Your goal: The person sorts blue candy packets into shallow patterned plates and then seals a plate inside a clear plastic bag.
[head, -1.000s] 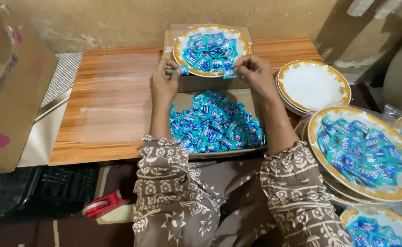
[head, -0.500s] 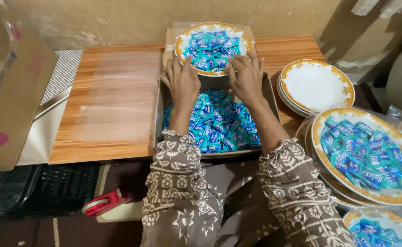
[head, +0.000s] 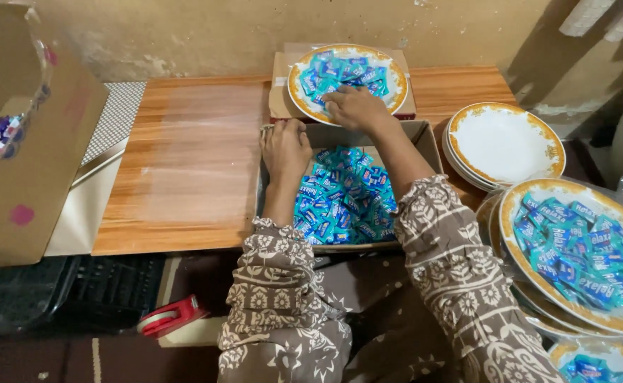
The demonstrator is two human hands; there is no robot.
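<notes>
Right hand [head: 354, 108] on candy plate [head: 397, 78], left hand [head: 285, 147] in candy box [head: 425, 138] (blue wrappers)

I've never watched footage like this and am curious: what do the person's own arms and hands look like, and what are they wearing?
Both arms wear long, loose brown fabric sleeves printed with a cream floral and leaf pattern, reaching the wrists. The left hand and right hand are bare: no gloves. I can make out no rings, watch or bracelets. The same patterned brown cloth covers the lap below.
</notes>
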